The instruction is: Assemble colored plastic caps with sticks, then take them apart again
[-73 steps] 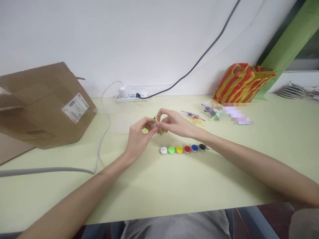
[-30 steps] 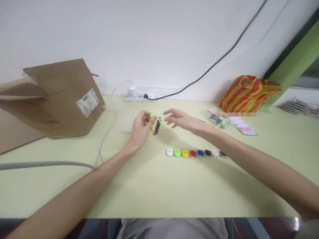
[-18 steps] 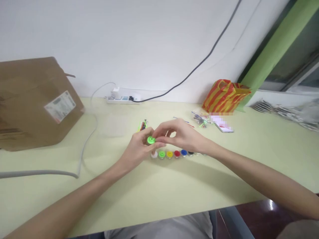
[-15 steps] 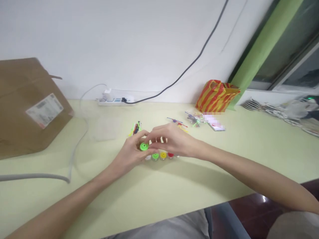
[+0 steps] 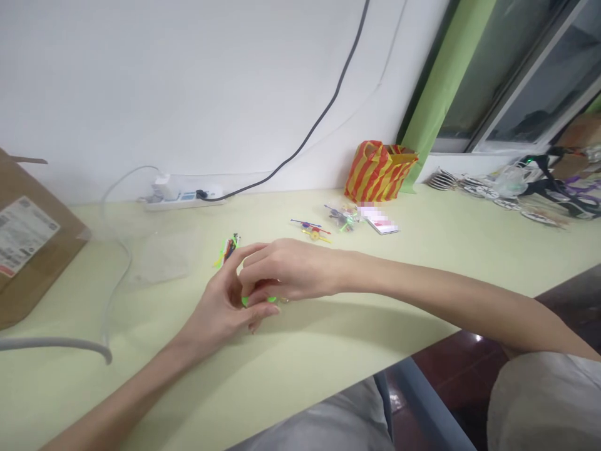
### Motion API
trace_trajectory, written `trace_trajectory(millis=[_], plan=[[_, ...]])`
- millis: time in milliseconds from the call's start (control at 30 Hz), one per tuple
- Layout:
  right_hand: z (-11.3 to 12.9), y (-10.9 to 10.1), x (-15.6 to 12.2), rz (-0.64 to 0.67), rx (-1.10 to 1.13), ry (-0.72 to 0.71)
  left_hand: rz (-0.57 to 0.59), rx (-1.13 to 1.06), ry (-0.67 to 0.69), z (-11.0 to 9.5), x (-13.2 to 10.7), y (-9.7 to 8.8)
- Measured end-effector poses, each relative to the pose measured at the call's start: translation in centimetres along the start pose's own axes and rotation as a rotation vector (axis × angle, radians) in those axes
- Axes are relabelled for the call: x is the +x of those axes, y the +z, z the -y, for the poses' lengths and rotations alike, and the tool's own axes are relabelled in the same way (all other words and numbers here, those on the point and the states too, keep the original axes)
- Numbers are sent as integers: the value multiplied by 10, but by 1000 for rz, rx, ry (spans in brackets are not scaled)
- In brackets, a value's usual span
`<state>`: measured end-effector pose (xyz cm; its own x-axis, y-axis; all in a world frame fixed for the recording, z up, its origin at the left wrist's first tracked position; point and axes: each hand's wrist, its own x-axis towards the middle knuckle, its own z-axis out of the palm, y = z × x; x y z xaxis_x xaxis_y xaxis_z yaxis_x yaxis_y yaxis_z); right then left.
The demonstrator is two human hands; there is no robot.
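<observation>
Both your hands close in on one small green piece, down low at the table.

Your left hand [image 5: 224, 308] comes in from below, fingertips tucked under the green piece [image 5: 258, 301], and your right hand [image 5: 282, 274] curls over the top with its fingers pressed onto it. It's pinched between the two, just above the table [image 5: 328, 351], probably to steady something so tiny. Only a bright green sliver shows, and it looks like glossy plastic. Your fingers hide its shape. A bundle of coloured sticks [image 5: 228, 248] lies just behind your left thumb, in easy reach. Farther back, loose sticks [image 5: 312, 229] and a small clear bag [image 5: 342, 215] sit near the striped bag [image 5: 378, 170].
</observation>
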<state>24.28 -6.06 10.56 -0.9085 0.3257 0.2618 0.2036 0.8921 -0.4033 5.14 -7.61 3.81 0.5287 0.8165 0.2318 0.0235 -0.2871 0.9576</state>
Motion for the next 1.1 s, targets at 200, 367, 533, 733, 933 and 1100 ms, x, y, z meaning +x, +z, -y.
trace_trajectory(millis=[200, 367, 533, 733, 933, 1100], plan=[[12, -21, -30, -148, -47, 150, 4, -38, 52, -7, -4, 5], [-13, -43, -110, -129, -330, 569, -194, 142, 104, 0, 0, -4], [-52, -27, -187, 38, -110, 968, -230, 194, 50, 13, 4, -7], [-51, -5, -201, -73, 126, 1010, -236, 250, 31, 18, 3, -7], [-48, -7, -194, -101, 172, 920, -240, 289, 36, 20, 4, -8], [-47, -6, -192, -104, 149, 915, -247, 305, 40, 19, 4, -7]])
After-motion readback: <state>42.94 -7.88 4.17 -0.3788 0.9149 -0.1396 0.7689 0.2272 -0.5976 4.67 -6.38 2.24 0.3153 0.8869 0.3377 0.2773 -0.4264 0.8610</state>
